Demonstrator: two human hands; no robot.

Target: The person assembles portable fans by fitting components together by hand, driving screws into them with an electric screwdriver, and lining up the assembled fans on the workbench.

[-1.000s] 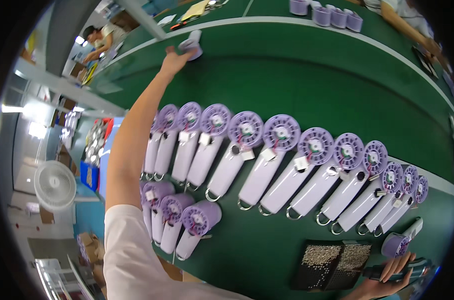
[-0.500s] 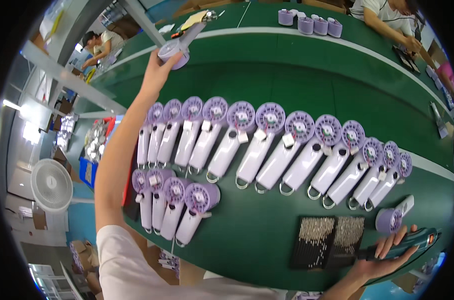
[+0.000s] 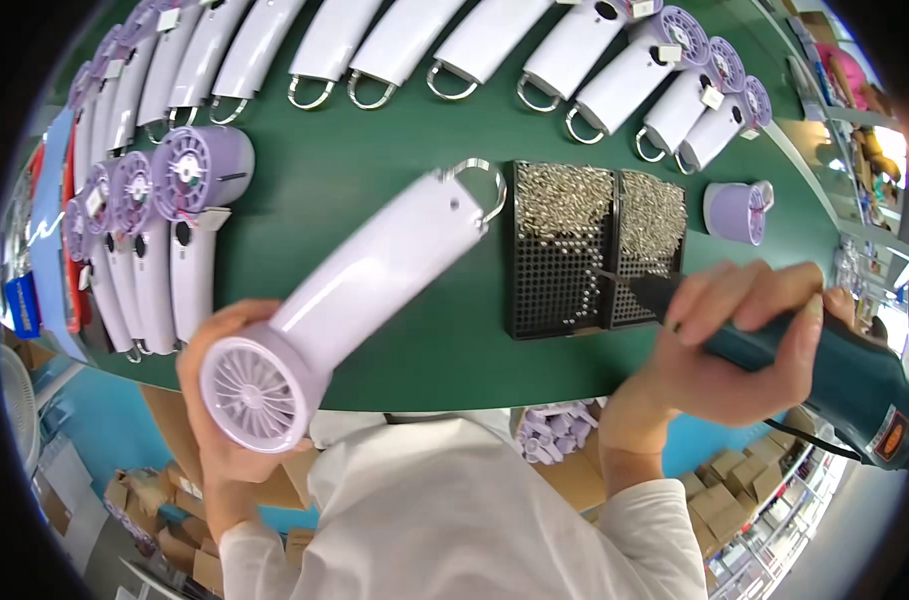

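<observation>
My left hand (image 3: 214, 395) is closed around the round head of a pale purple handheld fan (image 3: 379, 265), near the table's front edge. Its slatted grille faces up toward me, and the handle slants away to the right, ending in a metal loop. In my right hand (image 3: 744, 340) is a dark teal electric screwdriver (image 3: 844, 385), gripped around its body. The bit points left, its tip over the screw tray (image 3: 542, 285), whose holed black plate carries many small silvery screws. Whether the tip touches a screw cannot be made out. A second tray part (image 3: 629, 312) adjoins it.
A row of handheld fans (image 3: 404, 40) lies along the far side of the green table (image 3: 414, 360). Several more fans (image 3: 189, 270) lie at the left. One purple fan head (image 3: 734, 212) stands right of the trays. Cardboard boxes (image 3: 719, 500) sit below the table.
The view has tipped downward. My left hand has brought the fan from the table's far left back close to me. My right hand has brought the screwdriver's tip over the screw tray.
</observation>
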